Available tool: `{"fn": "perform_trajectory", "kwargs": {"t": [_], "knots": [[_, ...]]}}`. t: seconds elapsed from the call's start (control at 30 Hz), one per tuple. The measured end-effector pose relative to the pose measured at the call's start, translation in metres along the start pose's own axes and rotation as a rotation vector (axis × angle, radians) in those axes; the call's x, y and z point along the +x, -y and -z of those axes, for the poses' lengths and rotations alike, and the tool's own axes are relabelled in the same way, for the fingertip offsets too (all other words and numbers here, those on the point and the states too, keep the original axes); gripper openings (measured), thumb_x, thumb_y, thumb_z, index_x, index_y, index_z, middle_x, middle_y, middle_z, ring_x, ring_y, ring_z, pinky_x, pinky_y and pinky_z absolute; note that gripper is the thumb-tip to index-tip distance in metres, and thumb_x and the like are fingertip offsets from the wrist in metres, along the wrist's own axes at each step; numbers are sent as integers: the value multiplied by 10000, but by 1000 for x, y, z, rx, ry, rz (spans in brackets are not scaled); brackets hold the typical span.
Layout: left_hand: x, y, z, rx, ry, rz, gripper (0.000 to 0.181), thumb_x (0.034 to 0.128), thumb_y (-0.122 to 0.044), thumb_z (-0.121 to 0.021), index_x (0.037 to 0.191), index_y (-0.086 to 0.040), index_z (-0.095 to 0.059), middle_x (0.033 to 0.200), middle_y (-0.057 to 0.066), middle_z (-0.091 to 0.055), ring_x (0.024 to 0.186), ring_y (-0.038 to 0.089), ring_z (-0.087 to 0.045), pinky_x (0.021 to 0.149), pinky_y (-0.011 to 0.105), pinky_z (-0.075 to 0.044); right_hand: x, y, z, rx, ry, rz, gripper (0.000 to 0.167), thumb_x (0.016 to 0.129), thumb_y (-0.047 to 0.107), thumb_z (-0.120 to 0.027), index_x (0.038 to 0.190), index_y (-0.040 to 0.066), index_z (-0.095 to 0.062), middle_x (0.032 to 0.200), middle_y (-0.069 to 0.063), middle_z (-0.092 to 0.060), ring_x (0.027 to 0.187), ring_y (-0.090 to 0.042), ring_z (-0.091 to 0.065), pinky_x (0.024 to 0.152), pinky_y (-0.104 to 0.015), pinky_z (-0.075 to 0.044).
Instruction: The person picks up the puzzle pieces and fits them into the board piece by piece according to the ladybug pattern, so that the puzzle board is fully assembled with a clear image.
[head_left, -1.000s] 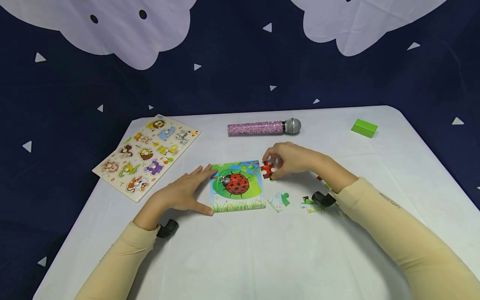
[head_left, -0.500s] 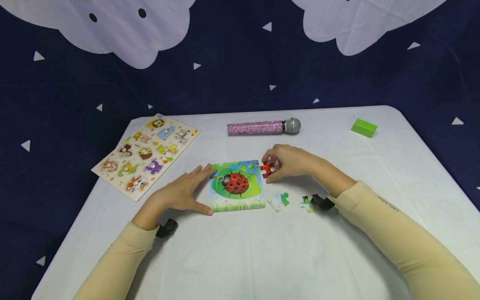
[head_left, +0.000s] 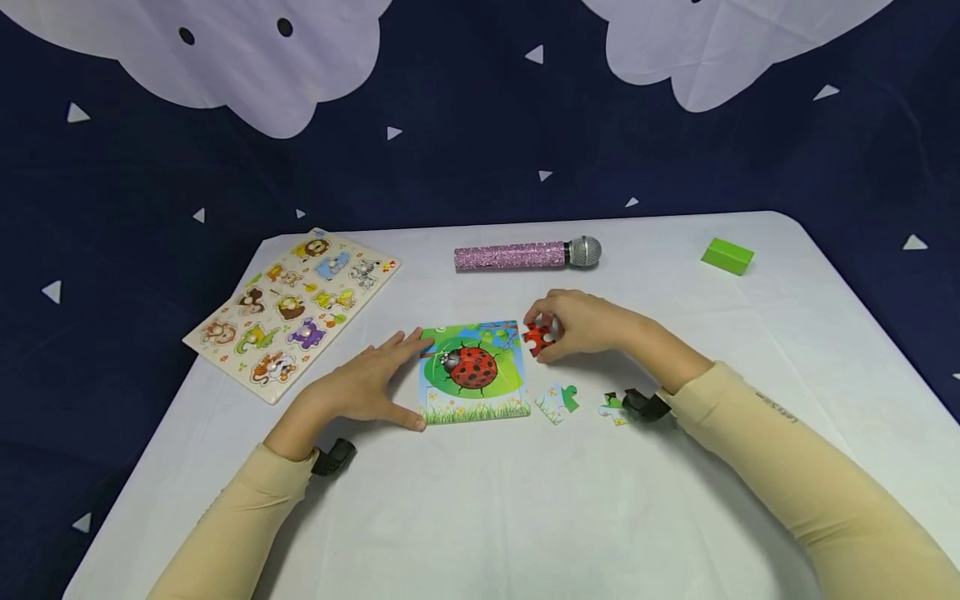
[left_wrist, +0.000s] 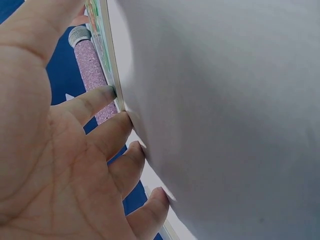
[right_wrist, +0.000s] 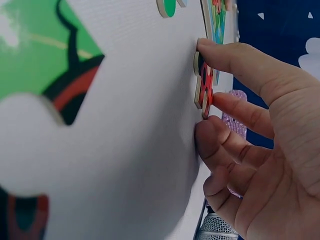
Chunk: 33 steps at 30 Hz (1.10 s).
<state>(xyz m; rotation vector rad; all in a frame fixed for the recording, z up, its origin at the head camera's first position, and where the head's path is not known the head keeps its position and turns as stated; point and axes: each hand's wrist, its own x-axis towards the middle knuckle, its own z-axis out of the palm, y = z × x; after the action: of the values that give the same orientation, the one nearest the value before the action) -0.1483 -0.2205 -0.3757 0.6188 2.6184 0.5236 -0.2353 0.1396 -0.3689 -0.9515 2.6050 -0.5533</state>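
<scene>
A square ladybug picture board (head_left: 474,372) lies flat on the white table. Along its left edge rests the left hand (head_left: 363,383), fingers spread and thumb at the lower left corner; in the left wrist view the fingertips touch the board's edge (left_wrist: 114,60). Just beyond the board's right side, the right hand (head_left: 581,323) pinches a red, black-spotted puzzle piece (head_left: 537,337) by its edges. The right wrist view shows that red piece (right_wrist: 204,85) at the table surface between thumb and fingers. A white-and-green piece (head_left: 557,402) lies below it.
More loose pieces (head_left: 617,409) lie by the right wrist, partly hidden by the black wrist camera (head_left: 646,405). An animal peg board (head_left: 292,312) sits at the left, a pink glitter microphone (head_left: 527,254) behind the ladybug board, and a green block (head_left: 727,256) at the back right.
The right hand has shifted slightly downward, and the red piece in its fingers has turned a little and moved slightly to the right. The left hand has stayed in place.
</scene>
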Motion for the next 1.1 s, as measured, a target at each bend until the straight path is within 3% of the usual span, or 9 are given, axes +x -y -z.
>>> {"fn": "perform_trajectory", "kwargs": {"t": [0.17, 0.37, 0.6, 0.7, 0.93, 1.1], "knots": [[-1, 0, 0, -8, 3, -2, 1243, 781, -528, -940, 1726, -142, -230, 1821, 129, -119, 1676, 455, -89, 1311, 742, -125, 0, -1, 2, 21, 16, 15, 533, 844, 247, -900, 1329, 107, -729, 1034, -64, -657, 868, -159, -600, 807, -347, -518], [-2, 0, -1, -10, 5, 3, 1237, 785, -525, -939, 1725, -140, -233, 1822, 125, -116, 1678, 448, -89, 1315, 737, -126, -3, -6, 5, 74, 45, 13, 539, 827, 103, -892, 1339, 125, -725, 1106, -76, -657, 860, -165, -607, 779, -317, -529], [-1, 1, -2, -13, 8, 6, 1246, 777, -522, -945, 1727, -149, -230, 1824, 112, -111, 1681, 440, -82, 1317, 734, -121, -9, -11, 8, 145, 68, -10, 564, 793, -55, -804, 1313, 154, -736, 1160, -88, -661, 998, -210, -645, 803, -321, -552], [-1, 1, -2, -12, 4, 0, 1240, 777, -515, -947, 1724, -141, -238, 1823, 121, -119, 1678, 449, -91, 1312, 743, -129, -12, -14, 9, 139, 53, -4, 525, 823, -34, -789, 1314, 144, -737, 1152, -95, -665, 1009, -210, -665, 820, -335, -559], [-1, 1, 0, -10, 1, 0, 1235, 781, -515, -945, 1724, -141, -240, 1822, 121, -123, 1677, 450, -98, 1313, 738, -134, -15, -18, 8, 97, 28, 6, 460, 855, 200, -916, 1283, 147, -754, 1114, -61, -690, 992, -191, -658, 872, -358, -545], [-1, 1, 1, -5, 0, -1, 1237, 781, -513, -946, 1724, -143, -237, 1822, 124, -122, 1677, 451, -98, 1312, 741, -131, -15, -19, 7, 108, 29, 8, 425, 853, 186, -915, 1249, 157, -765, 1073, -49, -697, 940, -180, -639, 858, -352, -535]]}}
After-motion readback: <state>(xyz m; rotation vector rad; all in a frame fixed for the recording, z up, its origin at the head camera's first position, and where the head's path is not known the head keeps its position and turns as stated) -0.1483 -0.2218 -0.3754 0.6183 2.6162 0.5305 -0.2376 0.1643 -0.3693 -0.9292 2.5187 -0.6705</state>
